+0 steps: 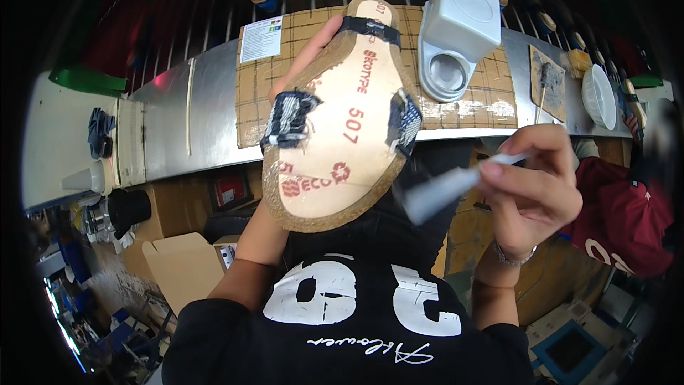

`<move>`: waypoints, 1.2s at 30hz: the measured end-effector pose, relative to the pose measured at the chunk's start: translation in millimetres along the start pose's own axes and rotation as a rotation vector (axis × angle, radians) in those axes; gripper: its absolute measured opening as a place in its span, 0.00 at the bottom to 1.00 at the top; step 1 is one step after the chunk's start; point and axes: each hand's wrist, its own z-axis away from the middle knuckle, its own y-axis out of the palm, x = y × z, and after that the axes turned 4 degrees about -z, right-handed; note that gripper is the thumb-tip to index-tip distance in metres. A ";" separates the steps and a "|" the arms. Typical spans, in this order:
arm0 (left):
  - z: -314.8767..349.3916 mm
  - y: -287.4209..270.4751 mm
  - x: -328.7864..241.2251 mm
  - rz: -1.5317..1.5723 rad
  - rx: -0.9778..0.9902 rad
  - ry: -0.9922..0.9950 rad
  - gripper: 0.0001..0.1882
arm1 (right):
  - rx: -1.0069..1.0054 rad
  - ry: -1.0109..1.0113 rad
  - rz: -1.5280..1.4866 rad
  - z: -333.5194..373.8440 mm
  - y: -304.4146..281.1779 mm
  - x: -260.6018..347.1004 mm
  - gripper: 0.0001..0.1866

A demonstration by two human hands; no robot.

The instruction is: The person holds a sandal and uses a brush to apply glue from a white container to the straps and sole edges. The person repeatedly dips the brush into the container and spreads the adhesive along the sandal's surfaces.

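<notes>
The shirt [374, 321] is black (white-printed), the bracelet [511, 262] silvery.

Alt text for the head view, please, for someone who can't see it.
A person's left hand holds up a pale shoe sole with dark fabric strap ends on its face; the right hand pinches a blurred whitish tool. Beyond, a white container sits on cardboard on a metal bench.

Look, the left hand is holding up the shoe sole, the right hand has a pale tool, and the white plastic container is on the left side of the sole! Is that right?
Not quite: the head view shows the white plastic container to the right of the shoe sole. The left hand does hold up the sole, and the right hand has a pale tool.
</notes>
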 end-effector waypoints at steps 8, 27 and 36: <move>-4.7 -10.1 8.1 -0.125 -0.139 0.000 0.30 | 0.047 -0.224 0.346 -6.1 2.7 17.3 0.18; 7.1 -44.4 33.9 0.725 -0.120 0.038 0.60 | 0.061 0.123 0.634 -2.5 -44.4 -129.9 0.09; -8.2 -54.1 27.1 0.989 0.387 -0.242 0.67 | 0.071 -0.027 0.728 -12.6 -23.0 -130.5 0.07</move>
